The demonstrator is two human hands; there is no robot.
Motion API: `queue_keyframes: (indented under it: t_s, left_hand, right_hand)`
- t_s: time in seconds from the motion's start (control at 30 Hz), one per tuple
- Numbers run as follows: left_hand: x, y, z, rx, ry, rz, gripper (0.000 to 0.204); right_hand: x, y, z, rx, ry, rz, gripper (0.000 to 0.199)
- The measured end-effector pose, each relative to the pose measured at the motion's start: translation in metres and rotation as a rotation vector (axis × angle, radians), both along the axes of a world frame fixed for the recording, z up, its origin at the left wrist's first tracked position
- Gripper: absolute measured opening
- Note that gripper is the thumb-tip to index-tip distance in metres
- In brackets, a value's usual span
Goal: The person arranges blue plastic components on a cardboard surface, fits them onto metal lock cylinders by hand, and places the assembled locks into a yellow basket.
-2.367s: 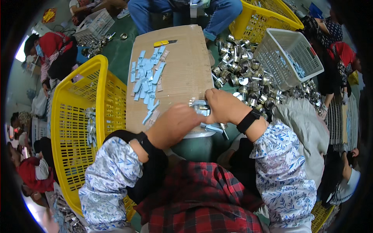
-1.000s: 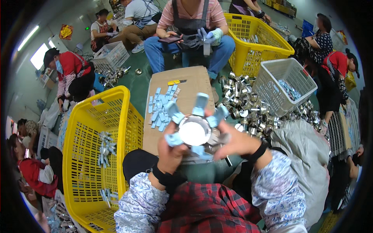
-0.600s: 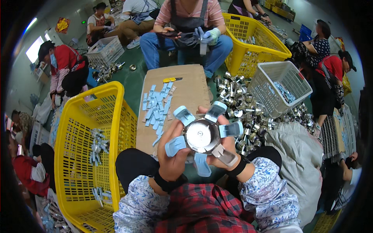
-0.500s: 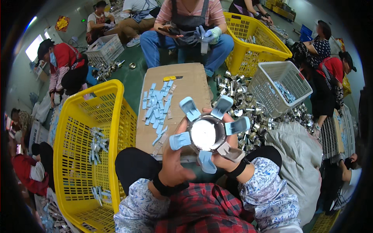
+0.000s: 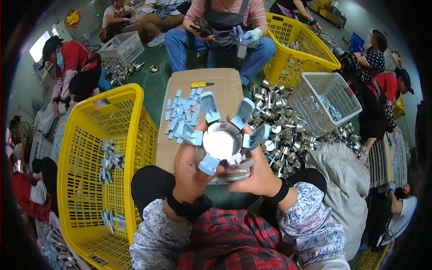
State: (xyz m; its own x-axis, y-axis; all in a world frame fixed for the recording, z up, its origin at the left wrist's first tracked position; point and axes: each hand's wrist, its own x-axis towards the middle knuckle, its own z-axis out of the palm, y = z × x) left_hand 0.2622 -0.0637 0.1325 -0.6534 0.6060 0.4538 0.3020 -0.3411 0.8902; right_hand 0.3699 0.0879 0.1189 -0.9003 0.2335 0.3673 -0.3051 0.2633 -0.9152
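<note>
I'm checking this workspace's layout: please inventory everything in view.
Metal cup: one, silver with blue tabs, held centrally
Cardboard: one, brown, ahead
Loose tabs: many, mainly blue, on cardboard
Knife: one, yellow, cardboard's far end
Baskets: at least two, yellow, left and upper right
Crates: at least two, white, right and upper left
Metal parts: heap, silver, right of cardboard
Sack: one, greyish, right
Phone: one, dark, top centre
People: several, mixed clothing, around
Left hand: one, black wristband, cup's left
Right hand: one, black wristband, cup's right
</note>
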Motion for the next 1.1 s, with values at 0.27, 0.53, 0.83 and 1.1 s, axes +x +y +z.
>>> queue_keyframes:
  t_s: [0.27, 0.53, 0.83, 1.1]
  left_hand:
    - [0.014, 0.006, -0.002, 0.075, -0.227, -0.147, 0.086]
    - [0.002, 0.032, -0.033, 0.037, -0.743, -0.147, 0.059]
    - [-0.03, 0.015, -0.044, -0.369, -0.54, -0.375, 0.072]
    - [-0.036, 0.005, -0.05, -0.294, -0.592, -0.507, 0.086]
  right_hand:
    - [-0.005, -0.003, 0.019, -0.165, 0.085, -0.023, 0.132]
    - [-0.015, 0.009, 0.009, -0.253, -0.134, -0.01, 0.088]
    - [-0.011, 0.015, 0.007, -0.555, -0.37, 0.087, 0.056]
    - [-0.016, 0.018, 0.009, -0.861, -0.508, 0.058, 0.061]
